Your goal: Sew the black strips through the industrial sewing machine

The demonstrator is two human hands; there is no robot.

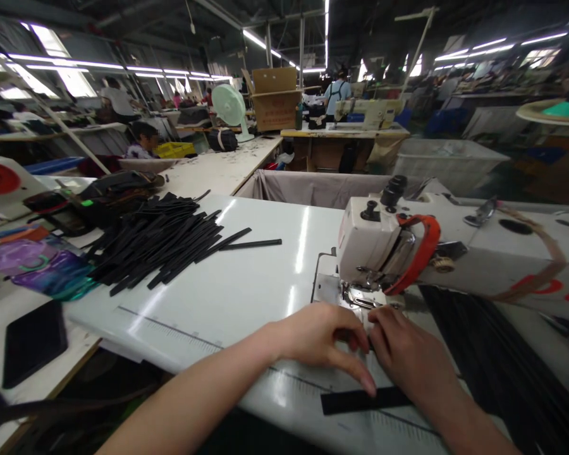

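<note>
My left hand [325, 338] reaches in front of the sewing machine [370, 243], its fingers curled and the thumb spread apart from them. The thumb tip is over the upper edge of a black strip [346, 402] lying near the table's front edge; whether it presses on it I cannot tell. My right hand [405, 344] is closed, fingertips together just in front of the presser foot [360, 298]. Something dark shows between the two hands, mostly hidden by the fingers. The black strip's right end passes behind my right wrist.
A heap of black strips [165, 237] lies on the left of the white table [246, 284]. More long black strips [483, 354] lie right of the machine. A phone [35, 341] and purple pouch [42, 265] are far left. A fan [228, 104], a carton [277, 104] and other people are beyond.
</note>
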